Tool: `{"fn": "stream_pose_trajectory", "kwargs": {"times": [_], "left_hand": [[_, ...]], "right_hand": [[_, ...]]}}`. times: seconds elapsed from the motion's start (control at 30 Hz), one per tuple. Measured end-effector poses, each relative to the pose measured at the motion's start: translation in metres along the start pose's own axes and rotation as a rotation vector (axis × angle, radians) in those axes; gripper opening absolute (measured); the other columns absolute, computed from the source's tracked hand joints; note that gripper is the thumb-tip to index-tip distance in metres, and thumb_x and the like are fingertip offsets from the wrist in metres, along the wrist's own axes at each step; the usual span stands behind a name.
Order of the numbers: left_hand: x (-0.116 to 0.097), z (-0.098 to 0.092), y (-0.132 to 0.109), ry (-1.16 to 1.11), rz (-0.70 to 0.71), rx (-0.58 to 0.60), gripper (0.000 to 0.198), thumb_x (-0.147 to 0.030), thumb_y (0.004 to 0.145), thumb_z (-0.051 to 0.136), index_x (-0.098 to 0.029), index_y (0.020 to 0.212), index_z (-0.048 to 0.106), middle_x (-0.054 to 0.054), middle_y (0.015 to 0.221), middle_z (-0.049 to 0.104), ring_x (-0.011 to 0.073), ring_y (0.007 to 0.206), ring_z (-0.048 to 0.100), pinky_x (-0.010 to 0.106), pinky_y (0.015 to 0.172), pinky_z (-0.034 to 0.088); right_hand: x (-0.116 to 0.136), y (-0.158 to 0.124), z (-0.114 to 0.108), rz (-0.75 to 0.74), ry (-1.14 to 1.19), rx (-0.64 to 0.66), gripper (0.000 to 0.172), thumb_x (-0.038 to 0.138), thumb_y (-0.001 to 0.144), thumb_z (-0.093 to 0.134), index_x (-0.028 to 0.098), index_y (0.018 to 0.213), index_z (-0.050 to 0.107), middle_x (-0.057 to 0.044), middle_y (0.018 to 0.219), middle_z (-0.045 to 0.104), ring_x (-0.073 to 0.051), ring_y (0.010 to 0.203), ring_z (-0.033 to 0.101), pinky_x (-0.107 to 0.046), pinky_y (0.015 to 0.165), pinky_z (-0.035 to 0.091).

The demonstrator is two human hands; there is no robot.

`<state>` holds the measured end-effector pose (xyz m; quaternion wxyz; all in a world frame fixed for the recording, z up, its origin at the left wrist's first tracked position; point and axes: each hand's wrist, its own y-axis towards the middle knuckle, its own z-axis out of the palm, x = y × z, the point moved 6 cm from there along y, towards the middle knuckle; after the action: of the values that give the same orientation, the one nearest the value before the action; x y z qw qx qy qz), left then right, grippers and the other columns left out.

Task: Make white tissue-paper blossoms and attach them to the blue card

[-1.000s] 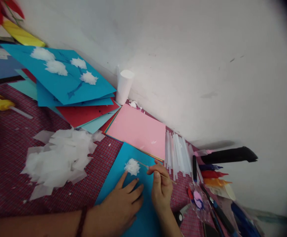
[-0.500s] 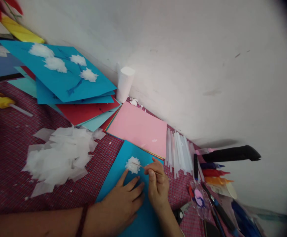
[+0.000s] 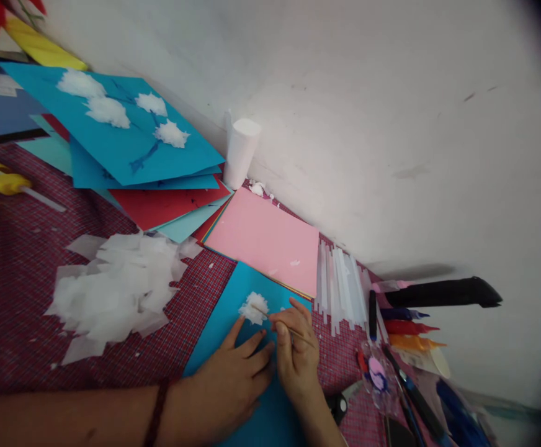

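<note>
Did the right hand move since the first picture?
Yes. Judged against the pink paper, the right hand has moved toward the picture's left, closer to the white puff.

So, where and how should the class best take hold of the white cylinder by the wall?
Probably grip the white cylinder around its middle, coming from the side of the pink paper. It stands upright, narrow and round; the wall is close behind, and the blue sheet's corner crowds its left in the picture.
</note>
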<state>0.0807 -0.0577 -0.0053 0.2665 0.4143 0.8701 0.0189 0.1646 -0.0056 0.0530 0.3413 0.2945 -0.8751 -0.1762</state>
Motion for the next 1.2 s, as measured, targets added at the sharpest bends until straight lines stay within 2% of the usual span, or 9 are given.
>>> {"fn": "stream_pose_trajectory", "kwargs": {"times": [0.17,0.37,0.57,0.67,0.8,1.03,1.2], "left_hand": [[0.0,0.0011,0.001,-0.013,-0.007,0.009,0.043,-0.041,0.096,0.035,-0.018,0.13,0.048,0.011,0.133,0.052,0.0321,0.127,0.038,0.063,0.106,0.016],[0.0004,0.0005,0.0001,-0.008,-0.007,-0.008,0.043,-0.04,0.095,0.037,-0.018,0.131,0.048,0.011,0.13,0.054,0.0321,0.126,0.037,0.063,0.107,0.013],[-0.0005,0.0001,0.0001,0.005,-0.003,-0.017,0.042,-0.04,0.096,0.037,-0.018,0.129,0.05,0.011,0.132,0.053,0.03,0.126,0.038,0.06,0.108,0.012],[-0.0015,-0.0009,0.0001,0.008,0.003,-0.033,0.043,-0.04,0.094,0.041,-0.019,0.131,0.049,0.01,0.13,0.054,0.0302,0.126,0.037,0.061,0.109,0.011],[-0.002,-0.0023,0.0004,-0.008,0.003,-0.028,0.042,-0.039,0.093,0.045,-0.02,0.13,0.049,0.009,0.126,0.057,0.03,0.125,0.039,0.061,0.109,0.013],[-0.0014,-0.0047,0.0011,-0.001,-0.005,-0.002,0.039,-0.039,0.096,0.038,-0.019,0.127,0.051,0.01,0.131,0.054,0.0303,0.125,0.039,0.06,0.108,0.014],[-0.0007,-0.0007,0.0009,0.012,-0.017,0.0,0.042,-0.041,0.096,0.036,-0.019,0.129,0.049,0.01,0.133,0.052,0.0301,0.126,0.038,0.059,0.107,0.014]], "right_hand": [[-0.0043,0.0003,-0.0035,0.025,0.066,-0.058,0.021,0.01,0.092,0.039,0.023,0.093,0.056,0.001,0.077,0.062,-0.016,0.077,0.06,-0.05,0.098,0.041],[-0.0053,0.0028,0.0038,-0.003,0.007,0.043,0.02,0.011,0.092,0.042,0.024,0.094,0.056,0.001,0.08,0.065,-0.015,0.074,0.061,-0.052,0.099,0.039],[-0.0033,0.0012,-0.0043,0.024,0.089,-0.037,0.021,0.011,0.091,0.039,0.023,0.093,0.057,0.001,0.078,0.063,-0.016,0.079,0.061,-0.052,0.098,0.041],[0.0014,0.0013,-0.0008,0.003,0.128,0.026,0.02,0.012,0.091,0.04,0.023,0.092,0.057,0.002,0.077,0.063,-0.015,0.073,0.061,-0.053,0.099,0.039],[0.0043,0.0018,0.0043,-0.031,0.043,0.091,0.02,0.011,0.09,0.042,0.024,0.095,0.057,0.001,0.079,0.064,-0.016,0.074,0.061,-0.053,0.1,0.038],[0.0035,0.0025,0.0022,-0.023,-0.058,0.051,0.022,0.008,0.089,0.043,0.025,0.093,0.056,0.002,0.08,0.066,-0.016,0.074,0.062,-0.051,0.102,0.036],[-0.0008,0.0023,-0.0045,0.067,0.061,-0.033,0.022,0.013,0.092,0.038,0.023,0.089,0.057,0.001,0.072,0.062,-0.016,0.07,0.061,-0.052,0.097,0.041]]}}
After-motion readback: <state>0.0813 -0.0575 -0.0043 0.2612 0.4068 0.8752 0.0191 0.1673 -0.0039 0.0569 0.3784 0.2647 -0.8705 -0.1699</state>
